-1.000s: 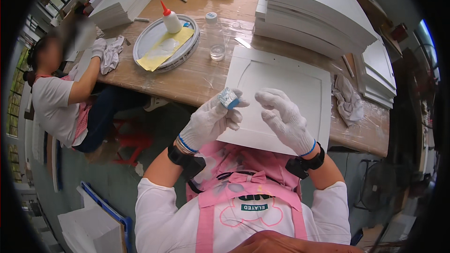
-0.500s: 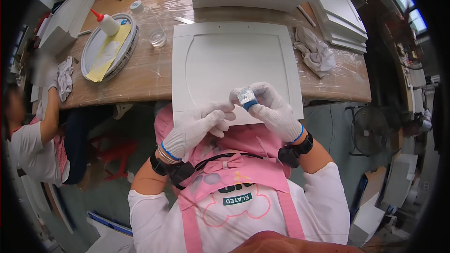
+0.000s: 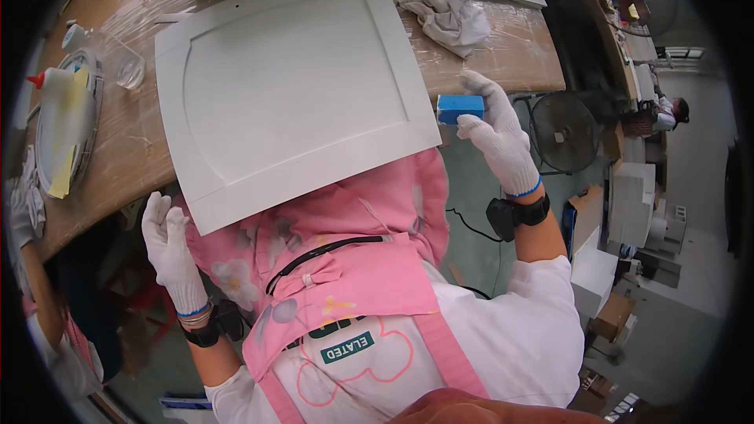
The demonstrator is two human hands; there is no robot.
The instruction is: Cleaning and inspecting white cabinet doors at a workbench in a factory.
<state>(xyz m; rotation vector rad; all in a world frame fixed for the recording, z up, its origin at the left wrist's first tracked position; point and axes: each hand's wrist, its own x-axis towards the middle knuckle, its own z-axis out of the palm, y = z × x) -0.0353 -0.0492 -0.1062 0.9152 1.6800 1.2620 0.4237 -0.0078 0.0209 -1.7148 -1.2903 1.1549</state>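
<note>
One blue block (image 3: 461,108) is clamped between the thumb and fingers of my right hand (image 3: 503,141), white-gloved, its end at the right-hand edge of a white framed panel (image 3: 290,86); through the head view I cannot tell whether the two touch. The panel juts over the near edge of a film-wrapped table (image 3: 518,63), its lower part above a pink apron (image 3: 338,283). My left hand (image 3: 171,247), gloved too, is raised just beside the panel's near left corner, fingers apart, nothing visible in its grasp.

I judge the step in hand to be bringing block and panel edge together; the next move would seem to call for a square approach, with the left hand steadying the opposite side.

Farther out, at left, a round shallow tray (image 3: 95,114) bears a yellow sheet (image 3: 64,157) and a white squeeze bottle (image 3: 58,88) with a red tip, contents hidden. Between tray and panel, a clear container (image 3: 129,71) with a white cap seems to hold a little clear liquid. Beyond the panel lies a crumpled cloth (image 3: 448,12).
</note>
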